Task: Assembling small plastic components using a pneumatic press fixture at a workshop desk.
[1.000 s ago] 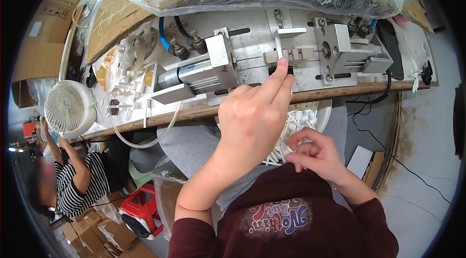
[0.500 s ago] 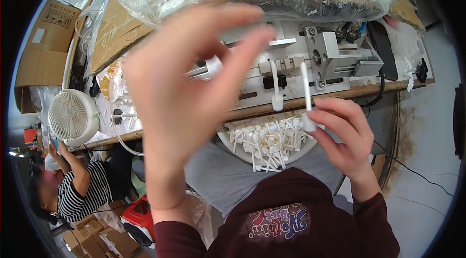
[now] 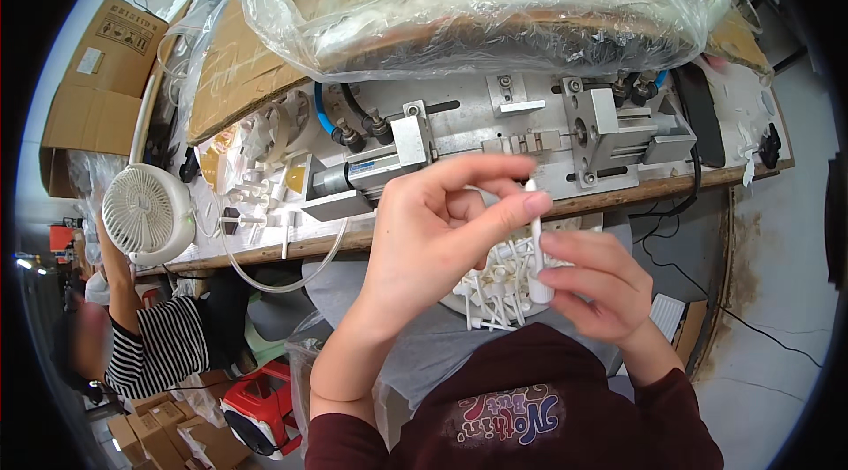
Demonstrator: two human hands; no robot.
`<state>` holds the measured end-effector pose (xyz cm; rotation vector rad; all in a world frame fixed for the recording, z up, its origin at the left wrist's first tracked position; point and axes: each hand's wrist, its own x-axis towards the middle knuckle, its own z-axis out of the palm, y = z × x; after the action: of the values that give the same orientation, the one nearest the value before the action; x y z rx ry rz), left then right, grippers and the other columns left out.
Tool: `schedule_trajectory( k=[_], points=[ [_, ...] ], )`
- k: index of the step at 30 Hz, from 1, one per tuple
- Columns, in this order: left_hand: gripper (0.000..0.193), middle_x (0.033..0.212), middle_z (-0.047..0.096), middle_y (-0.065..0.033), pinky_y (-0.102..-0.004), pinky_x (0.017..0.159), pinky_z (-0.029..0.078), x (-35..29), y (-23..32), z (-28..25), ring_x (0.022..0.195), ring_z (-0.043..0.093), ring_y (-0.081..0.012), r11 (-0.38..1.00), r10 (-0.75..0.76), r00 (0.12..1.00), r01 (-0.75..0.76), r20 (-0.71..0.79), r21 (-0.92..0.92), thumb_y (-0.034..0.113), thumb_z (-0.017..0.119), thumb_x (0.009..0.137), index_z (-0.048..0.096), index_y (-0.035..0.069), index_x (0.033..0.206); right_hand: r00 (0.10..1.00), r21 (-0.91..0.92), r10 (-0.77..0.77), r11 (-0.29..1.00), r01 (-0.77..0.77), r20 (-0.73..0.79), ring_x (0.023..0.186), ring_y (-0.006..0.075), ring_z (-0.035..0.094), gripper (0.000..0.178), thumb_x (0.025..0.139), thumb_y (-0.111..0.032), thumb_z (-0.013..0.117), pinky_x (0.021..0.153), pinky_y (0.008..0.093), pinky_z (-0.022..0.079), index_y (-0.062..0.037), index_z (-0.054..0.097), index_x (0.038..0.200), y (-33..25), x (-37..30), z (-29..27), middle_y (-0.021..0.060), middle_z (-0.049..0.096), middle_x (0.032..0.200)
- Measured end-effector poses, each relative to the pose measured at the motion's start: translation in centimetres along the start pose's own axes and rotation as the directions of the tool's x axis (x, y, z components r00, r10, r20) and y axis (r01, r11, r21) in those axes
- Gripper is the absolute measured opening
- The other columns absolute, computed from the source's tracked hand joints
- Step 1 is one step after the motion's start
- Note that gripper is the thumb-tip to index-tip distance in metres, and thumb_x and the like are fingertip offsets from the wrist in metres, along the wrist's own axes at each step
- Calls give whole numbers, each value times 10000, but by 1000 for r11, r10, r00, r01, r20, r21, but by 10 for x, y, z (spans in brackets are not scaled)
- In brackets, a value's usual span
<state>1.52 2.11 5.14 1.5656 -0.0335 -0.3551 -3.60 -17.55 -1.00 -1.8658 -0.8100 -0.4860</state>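
A white cap with a long thin stem (image 3: pixel 537 245) stands nearly upright between my two hands, above the bowl. My right hand (image 3: pixel 602 283) grips it near its thick ribbed lower end. At the stem's top, my left hand (image 3: pixel 442 240) pinches with thumb and forefinger around the tip. Just beyond my fingers is a metal bench fixture with small clamping blocks (image 3: pixel 530 142), partly hidden by my left hand. Below my hands, many similar white stemmed caps (image 3: pixel 496 289) fill the bowl on my lap.
Pneumatic cylinders (image 3: pixel 353 174) with hoses flank the fixture, with another metal block (image 3: pixel 609 134) at right. Plastic sheeting (image 3: pixel 424 19) holding more white caps covers cardboard at the back. A white fan (image 3: pixel 146 214) stands left; a co-worker in a striped top (image 3: pixel 168 342) sits beyond.
My left hand has come down and right from above the fixture to the stem's tip. My right hand has moved slightly left and down with the cap. The view has tilted upward.
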Motion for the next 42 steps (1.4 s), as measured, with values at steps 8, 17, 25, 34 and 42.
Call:
schedule_trajectory(
  k=[8,17,25,34,42],
  points=[
    [209,827,737,-124,-163,390,287,-7,-7,-18,416,406,-6,974,166,980,-180,-107,-137,116,606,971,724,-51,926,989,224,-30,974,-3,144,1025,328,708,339,730,21,790,829,375,611,26,703,1058,-20,-2,-6,179,691,1181],
    [267,845,731,-216,-168,367,274,-26,-13,-6,374,384,-19,976,-8,1000,13,21,-218,139,572,991,705,-88,944,997,131,-5,991,-5,75,1028,314,713,289,756,33,788,845,364,623,28,709,1034,-26,0,-2,190,683,1191],
    [271,813,724,-200,-166,354,244,-29,-20,-6,363,369,-15,956,-31,999,35,19,-291,152,560,1006,698,-75,955,996,127,-12,992,0,92,1044,305,710,283,752,35,783,863,356,620,36,711,1025,-26,0,5,177,686,1191],
    [279,835,735,-181,-168,356,260,-34,-31,3,369,391,-21,985,51,994,-65,-92,-161,177,584,1006,700,-69,947,994,20,-42,999,40,102,1055,334,704,298,736,52,774,875,378,617,70,694,1022,-24,0,11,215,679,1185],
    [252,912,749,-145,-174,384,316,-33,-43,0,411,434,-23,971,-94,996,89,-11,-222,150,573,1014,709,-46,1097,990,-125,-40,991,57,136,1000,327,716,288,757,25,749,797,365,620,87,679,1029,-18,-6,14,232,677,1178]
  ],
)
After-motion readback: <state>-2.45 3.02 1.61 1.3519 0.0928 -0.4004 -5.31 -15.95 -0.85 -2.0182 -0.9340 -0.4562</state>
